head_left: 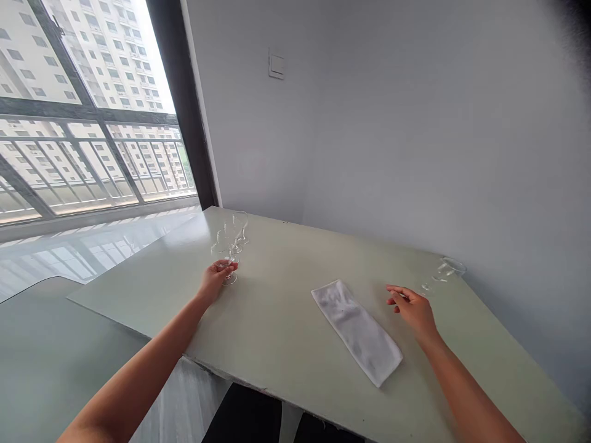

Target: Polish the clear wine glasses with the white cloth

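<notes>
My left hand [215,280] is closed around a clear stemmed glass [229,279] standing on the left part of the table. Right behind it more clear glasses [241,227] stand in a row, overlapping so that they are hard to tell apart. My right hand [414,309] hovers over the table's right side, fingers loosely bent and apart, with nothing seen in it. Between the hands lies a folded white cloth [357,332], nearer the right hand. Beyond the right hand, close to the wall, is another clear glass [450,267], apart from the fingers.
The pale table [277,314] meets a grey wall [415,135] at its back and right. A lower surface [50,351] lies beyond the table's left edge. Dark seats [249,415] show under the front edge. A large window [92,111] is at the left.
</notes>
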`<state>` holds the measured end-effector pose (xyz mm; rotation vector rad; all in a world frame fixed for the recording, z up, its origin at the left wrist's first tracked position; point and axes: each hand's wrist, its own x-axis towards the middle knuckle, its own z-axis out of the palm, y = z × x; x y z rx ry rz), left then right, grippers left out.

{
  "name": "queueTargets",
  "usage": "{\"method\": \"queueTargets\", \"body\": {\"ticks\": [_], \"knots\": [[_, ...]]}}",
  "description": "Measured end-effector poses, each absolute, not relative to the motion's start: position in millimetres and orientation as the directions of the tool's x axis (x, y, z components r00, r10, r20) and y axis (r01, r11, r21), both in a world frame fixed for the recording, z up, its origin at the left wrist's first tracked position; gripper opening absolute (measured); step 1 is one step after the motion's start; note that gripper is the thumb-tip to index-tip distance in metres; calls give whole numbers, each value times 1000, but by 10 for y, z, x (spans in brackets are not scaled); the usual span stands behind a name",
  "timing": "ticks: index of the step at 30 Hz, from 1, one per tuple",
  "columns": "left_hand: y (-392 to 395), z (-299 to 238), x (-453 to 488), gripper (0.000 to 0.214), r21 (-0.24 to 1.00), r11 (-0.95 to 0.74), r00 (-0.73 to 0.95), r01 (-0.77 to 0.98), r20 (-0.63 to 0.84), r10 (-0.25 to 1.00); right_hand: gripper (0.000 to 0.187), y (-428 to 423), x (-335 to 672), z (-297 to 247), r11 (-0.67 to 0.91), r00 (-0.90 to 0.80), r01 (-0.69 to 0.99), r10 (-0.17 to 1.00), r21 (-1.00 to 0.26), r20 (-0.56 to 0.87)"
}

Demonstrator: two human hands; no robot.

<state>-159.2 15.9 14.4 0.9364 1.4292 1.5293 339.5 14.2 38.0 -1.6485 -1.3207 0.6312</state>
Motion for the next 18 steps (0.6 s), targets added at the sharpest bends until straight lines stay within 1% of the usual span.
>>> {"method": "queueTargets", "body": {"ticks": [3, 8, 12, 15, 18], "knots": [[206, 160, -1608, 47, 997, -15, -362, -71, -12, 932, 30, 145, 3589, 299, -82, 346, 485, 933, -871, 104], [319, 179, -1625, 43, 1000, 9, -320, -8, -11, 948, 30, 150, 3774, 91, -104, 366, 473, 927, -875, 87], [391, 161, -1696, 45, 999, 12, -366, 43, 4, 931, 26, 150, 3842, 0, -110, 377, 438, 924, -892, 71], [413, 134, -1753, 46, 998, 11, -391, 63, 15, 920, 20, 140, 3875, 12, -101, 395, 435, 914, -895, 89], [393, 109, -1800, 47, 996, -1, -399, 91, 38, 916, 20, 136, 3929, 43, -90, 424, 421, 899, -903, 108]]}}
